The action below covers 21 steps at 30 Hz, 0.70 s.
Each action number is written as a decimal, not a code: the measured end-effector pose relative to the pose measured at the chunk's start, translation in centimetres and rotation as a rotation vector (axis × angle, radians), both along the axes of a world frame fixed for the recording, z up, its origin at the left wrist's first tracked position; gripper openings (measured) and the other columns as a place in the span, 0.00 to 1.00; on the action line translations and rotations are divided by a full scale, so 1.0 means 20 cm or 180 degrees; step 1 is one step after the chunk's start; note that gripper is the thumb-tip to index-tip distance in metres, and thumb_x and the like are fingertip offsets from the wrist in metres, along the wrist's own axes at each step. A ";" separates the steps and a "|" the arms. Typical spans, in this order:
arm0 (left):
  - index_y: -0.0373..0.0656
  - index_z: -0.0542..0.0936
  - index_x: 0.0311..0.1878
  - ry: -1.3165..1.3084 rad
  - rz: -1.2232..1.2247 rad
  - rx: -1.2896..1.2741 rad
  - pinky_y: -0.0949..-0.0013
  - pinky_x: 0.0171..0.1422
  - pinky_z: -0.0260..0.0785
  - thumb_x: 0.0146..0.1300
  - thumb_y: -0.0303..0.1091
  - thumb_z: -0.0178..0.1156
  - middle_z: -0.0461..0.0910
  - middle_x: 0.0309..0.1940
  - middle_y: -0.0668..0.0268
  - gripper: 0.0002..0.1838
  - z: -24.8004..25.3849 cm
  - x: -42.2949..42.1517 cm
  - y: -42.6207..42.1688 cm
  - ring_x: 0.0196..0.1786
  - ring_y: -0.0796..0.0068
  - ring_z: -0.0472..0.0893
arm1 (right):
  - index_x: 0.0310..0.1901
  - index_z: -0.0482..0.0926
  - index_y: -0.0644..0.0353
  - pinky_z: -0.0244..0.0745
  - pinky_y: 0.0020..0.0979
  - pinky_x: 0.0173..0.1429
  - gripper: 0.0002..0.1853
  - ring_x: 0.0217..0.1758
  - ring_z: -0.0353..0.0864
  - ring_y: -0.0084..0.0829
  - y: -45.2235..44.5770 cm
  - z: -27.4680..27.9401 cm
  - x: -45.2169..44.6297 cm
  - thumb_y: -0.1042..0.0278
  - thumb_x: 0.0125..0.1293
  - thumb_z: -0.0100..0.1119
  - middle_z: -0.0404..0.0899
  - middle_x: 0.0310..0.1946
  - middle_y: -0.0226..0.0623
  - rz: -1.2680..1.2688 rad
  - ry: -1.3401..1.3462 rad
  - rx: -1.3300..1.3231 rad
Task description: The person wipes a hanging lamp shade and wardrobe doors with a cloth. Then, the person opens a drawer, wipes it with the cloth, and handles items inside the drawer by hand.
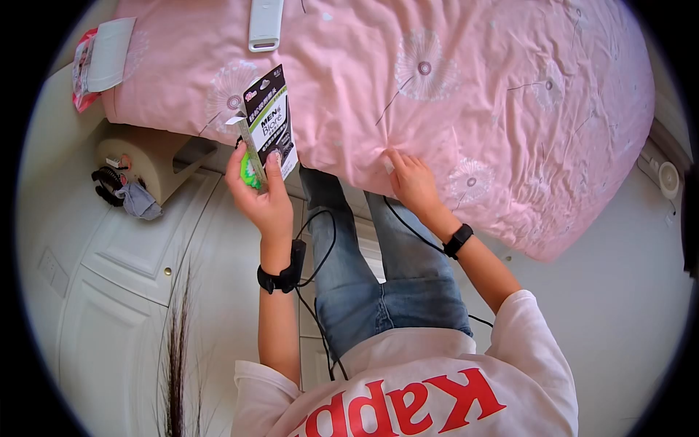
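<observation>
My left hand [262, 193] is closed around an upright Men's Biore box [271, 124], printed black, white and green. At its left side a small cardboard flap stands out. Something bright green [249, 172] shows between the palm and the box; I cannot make out whether it belongs to the box. On the edge of the pink quilt [342, 87] rests my right hand [411, 178], its fingertips drawn together where the cloth creases. A small pale spot shows by the thumb, too small to name.
A white elongated device [266, 25] and a red-and-white packet [98, 65] lie on the bed. Beside it, a beige stand [149, 156] has hair clips and a grey scrunchie [138, 200]. Black cables [320, 215] hang near my legs. Dry dark stalks [177, 357] rise at lower left.
</observation>
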State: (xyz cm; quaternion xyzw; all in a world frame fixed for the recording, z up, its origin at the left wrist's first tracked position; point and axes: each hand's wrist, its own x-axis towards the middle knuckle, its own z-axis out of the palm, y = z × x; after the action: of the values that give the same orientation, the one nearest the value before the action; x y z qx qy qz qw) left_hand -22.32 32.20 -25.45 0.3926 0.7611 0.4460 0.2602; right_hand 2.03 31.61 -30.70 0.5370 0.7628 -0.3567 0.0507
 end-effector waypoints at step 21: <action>0.36 0.63 0.57 0.0043 -0.0051 -0.0107 0.70 0.57 0.64 0.61 0.25 0.57 0.67 0.52 0.59 0.22 0.02 0.04 0.05 0.52 0.72 0.70 | 0.47 0.73 0.61 0.70 0.36 0.41 0.16 0.36 0.75 0.45 0.11 -0.06 0.10 0.72 0.55 0.52 0.76 0.30 0.46 -0.1189 0.1436 -0.1556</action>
State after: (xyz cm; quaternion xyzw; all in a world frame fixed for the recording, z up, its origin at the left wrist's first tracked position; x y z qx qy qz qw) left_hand -21.48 33.15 -25.13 0.3972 0.7670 0.4284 0.2652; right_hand 4.11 33.80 -31.89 0.5468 0.5362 -0.6404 -0.0577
